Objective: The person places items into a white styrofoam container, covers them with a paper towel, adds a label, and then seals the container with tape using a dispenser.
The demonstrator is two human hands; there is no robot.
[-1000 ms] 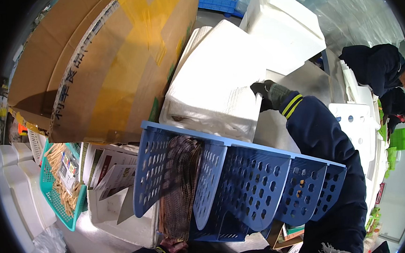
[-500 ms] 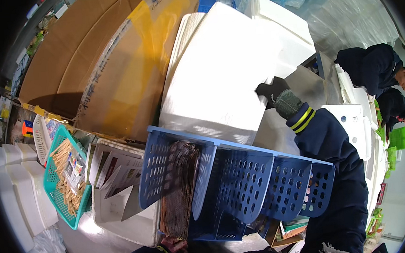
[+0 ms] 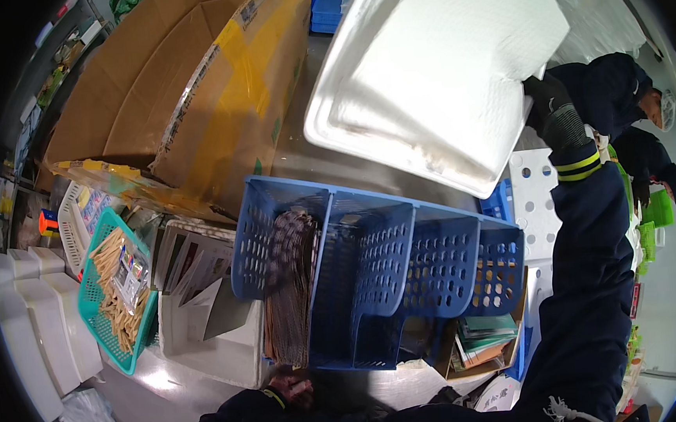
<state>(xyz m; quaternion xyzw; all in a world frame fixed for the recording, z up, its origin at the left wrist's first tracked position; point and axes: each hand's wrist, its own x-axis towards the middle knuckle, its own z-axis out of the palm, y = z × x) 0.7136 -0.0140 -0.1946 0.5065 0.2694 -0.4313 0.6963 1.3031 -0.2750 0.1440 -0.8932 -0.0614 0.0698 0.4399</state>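
Observation:
A white foam box (image 3: 430, 71) is held tilted in the air beyond the blue organizer, its rim and hollow side showing. My right hand (image 3: 557, 109), in a dark glove, grips the box at its right edge, with the fingertips partly hidden. My left hand (image 3: 292, 388) is low at the front, beside the lower end of a bundle of dark brown strips (image 3: 289, 293); its fingers are too dark and small to read. Those strips fill the left compartment of the blue perforated plastic organizer (image 3: 378, 275).
A large taped cardboard box (image 3: 224, 101) stands at far left. Nearer are a teal basket (image 3: 116, 293) of wooden pegs, a white bin (image 3: 205, 322) with papers, and white foam boxes (image 3: 48, 325). Booklets (image 3: 484, 338) lie right of the organizer. Two co-workers (image 3: 608, 98) stand at far right.
The white foam box has been lifted and swung up to the right by my right hand, uncovering metal table beneath it. The organizer sits a little higher and further left in view.

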